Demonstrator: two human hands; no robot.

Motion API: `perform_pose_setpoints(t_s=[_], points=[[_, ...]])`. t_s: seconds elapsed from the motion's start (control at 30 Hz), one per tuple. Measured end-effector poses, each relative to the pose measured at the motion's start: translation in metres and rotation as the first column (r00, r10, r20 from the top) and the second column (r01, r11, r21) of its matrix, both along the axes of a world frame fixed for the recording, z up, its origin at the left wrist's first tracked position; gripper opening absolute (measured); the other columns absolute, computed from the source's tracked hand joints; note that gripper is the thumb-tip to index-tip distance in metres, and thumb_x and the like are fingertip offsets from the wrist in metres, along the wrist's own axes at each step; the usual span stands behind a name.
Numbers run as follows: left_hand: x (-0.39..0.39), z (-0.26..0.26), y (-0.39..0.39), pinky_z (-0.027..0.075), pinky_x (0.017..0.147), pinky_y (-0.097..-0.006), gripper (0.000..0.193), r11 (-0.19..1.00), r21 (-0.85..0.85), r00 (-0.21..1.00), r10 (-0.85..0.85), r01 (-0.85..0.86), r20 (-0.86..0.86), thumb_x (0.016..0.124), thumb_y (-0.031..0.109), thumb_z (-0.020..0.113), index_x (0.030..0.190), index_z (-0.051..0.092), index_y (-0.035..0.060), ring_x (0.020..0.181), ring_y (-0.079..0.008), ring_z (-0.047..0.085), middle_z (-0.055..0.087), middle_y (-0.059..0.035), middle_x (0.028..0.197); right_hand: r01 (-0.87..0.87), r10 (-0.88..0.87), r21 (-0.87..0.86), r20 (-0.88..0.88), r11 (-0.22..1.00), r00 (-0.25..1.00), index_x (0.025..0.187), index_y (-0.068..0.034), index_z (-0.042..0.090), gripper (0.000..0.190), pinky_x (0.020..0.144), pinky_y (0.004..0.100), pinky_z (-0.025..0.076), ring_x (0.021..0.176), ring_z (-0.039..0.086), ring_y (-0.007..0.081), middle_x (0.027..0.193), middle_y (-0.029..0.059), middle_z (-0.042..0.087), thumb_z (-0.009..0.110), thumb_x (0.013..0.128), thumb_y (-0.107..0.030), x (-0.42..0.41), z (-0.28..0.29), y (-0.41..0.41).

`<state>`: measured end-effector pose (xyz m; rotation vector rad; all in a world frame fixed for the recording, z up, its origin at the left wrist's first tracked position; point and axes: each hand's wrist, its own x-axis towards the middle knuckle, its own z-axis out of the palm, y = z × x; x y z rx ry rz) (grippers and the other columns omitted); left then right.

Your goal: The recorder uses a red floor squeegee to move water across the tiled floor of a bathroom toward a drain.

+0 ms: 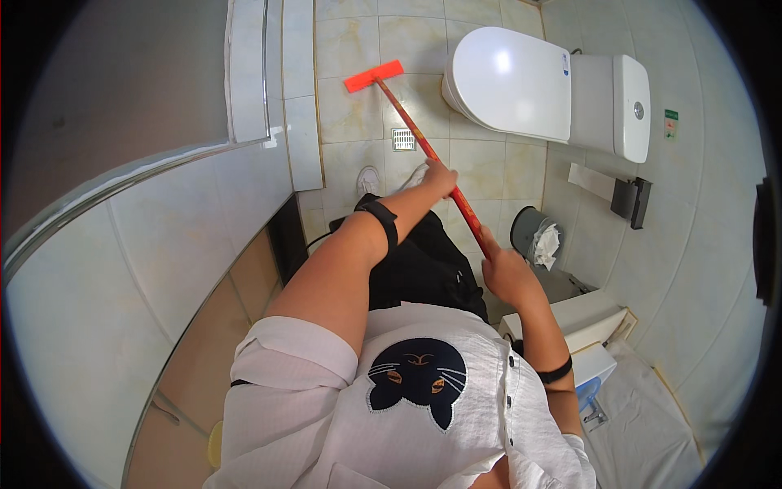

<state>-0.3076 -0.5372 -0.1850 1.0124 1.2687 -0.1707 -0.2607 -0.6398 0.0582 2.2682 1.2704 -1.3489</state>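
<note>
Both of my hands grip the red pole (405, 117) of a long-handled floor wiper. My left hand (440, 178) is wrapped around the middle of the pole. Closer to my body, my right hand (510, 274) holds its upper end, and the very tip is hidden in the grip. The wiper's flat orange head (374, 76) rests on the tiled floor (349, 113), left of the toilet (510, 82). Beneath the pole, a square floor drain (403, 140) is partly overlapped by it.
The toilet lid is down. A grey waste bin (523, 227) with crumpled white paper (545, 243) stands by the right wall, below a dark paper holder (630, 200). A raised tiled edge (304, 140) bounds the floor on the left. A basin tap (594, 415) is at lower right.
</note>
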Motion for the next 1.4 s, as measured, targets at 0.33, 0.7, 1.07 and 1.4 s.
perform_pose_setpoints(t_s=[0.33, 0.7, 1.07, 1.4], points=[[0.009, 0.059, -0.078, 0.041, 0.033, -0.0305, 0.084, 0.908, -0.397, 0.991, -0.112, 0.135, 0.079, 0.076, 0.016, 0.046, 0.116, -0.023, -0.0097, 0.04, -0.023, 0.052, 0.056, -0.0172, 0.065, 0.125, -0.134, -0.139, -0.056, 0.982, 0.989, 0.124, -0.008, 0.03, 0.057, 0.062, 0.0441, 0.041, 0.065, 0.052, 0.0402, 0.067, 0.0254, 0.053, 0.047, 0.07, -0.008, 0.001, 0.071, -0.045], [0.019, 0.01, -0.003, 0.044, 0.037, -0.0291, 0.071, 0.978, 0.003, 0.978, -0.206, 0.206, -0.027, 0.076, 0.02, 0.047, 0.116, 0.001, -0.0165, 0.042, -0.0238, 0.054, 0.056, -0.017, 0.063, 0.153, -0.149, 0.114, -0.045, 0.982, 0.988, 0.121, 0.0, 0.028, 0.05, 0.065, 0.0485, 0.039, 0.067, 0.051, 0.0434, 0.068, 0.029, 0.052, 0.043, 0.074, -0.009, -0.005, -0.006, -0.018], [0.004, 0.02, -0.113, 0.044, 0.039, -0.0407, 0.054, 0.642, -0.29, 0.704, -0.667, 0.71, 0.245, 0.082, 0.025, 0.039, 0.121, 0.024, -0.0074, 0.044, -0.0225, 0.055, 0.059, -0.0154, 0.065, 0.254, -0.263, -0.108, -0.083, 0.961, 0.961, 0.122, -0.002, 0.029, 0.052, 0.064, 0.0458, 0.041, 0.066, 0.052, 0.0416, 0.069, 0.0277, 0.053, 0.043, 0.072, -0.009, -0.021, 0.065, -0.076], [-0.014, 0.016, -0.039, 0.043, 0.033, -0.0295, 0.076, 0.917, -0.053, 0.918, -0.394, 0.396, 0.049, 0.075, 0.018, 0.048, 0.113, -0.004, -0.0219, 0.041, -0.0232, 0.054, 0.056, -0.0163, 0.063, 0.308, -0.307, 0.004, -0.081, 0.951, 0.948, 0.123, -0.001, 0.028, 0.054, 0.069, 0.0465, 0.04, 0.072, 0.053, 0.0418, 0.074, 0.0283, 0.054, 0.045, 0.073, -0.01, -0.039, 0.01, -0.058]])
